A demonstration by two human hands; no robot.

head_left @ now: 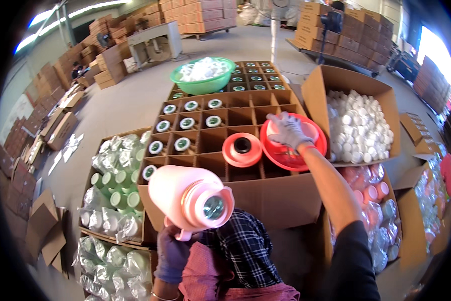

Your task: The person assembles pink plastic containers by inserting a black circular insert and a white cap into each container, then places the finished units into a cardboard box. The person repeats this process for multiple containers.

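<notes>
My left hand (pixel 172 253), in a purple glove, grips a pink flask (pixel 190 198) by its handle and holds it tilted, with its open mouth toward me. My right hand (pixel 287 130), in a grey-white glove, reaches into a red basin (pixel 285 158) resting on the divided carton (pixel 245 113). Whether its fingers hold anything inside the basin is hidden. A pink screw collar (pixel 242 149) lies on the carton's dividers just left of the basin. Several cells at the carton's left hold flasks with green-ringed tops (pixel 182 144).
A green basin (pixel 202 75) of white caps sits at the carton's far end. An open box (pixel 358 123) of white caps stands to the right. Bagged green flasks (pixel 116 193) fill boxes on the left, bagged pink parts (pixel 373 200) lie to the right. Stacked cartons line the hall.
</notes>
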